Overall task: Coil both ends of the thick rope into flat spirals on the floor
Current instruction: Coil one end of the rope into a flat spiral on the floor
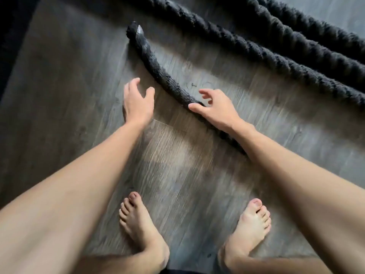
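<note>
A thick black rope lies on the grey wood floor. One end of the rope, with a smooth taped tip at the upper left, runs diagonally down to the right and passes under my right forearm. My right hand hovers over this stretch with the thumb at the rope's near side and the fingers spread above it, holding nothing. My left hand is just left of the rope, fingers loosely curved, apart from it. Two more runs of the rope cross the upper right.
My two bare feet stand on the wood floor below the hands. A dark edge, perhaps a wall or a mat, borders the floor at the far left.
</note>
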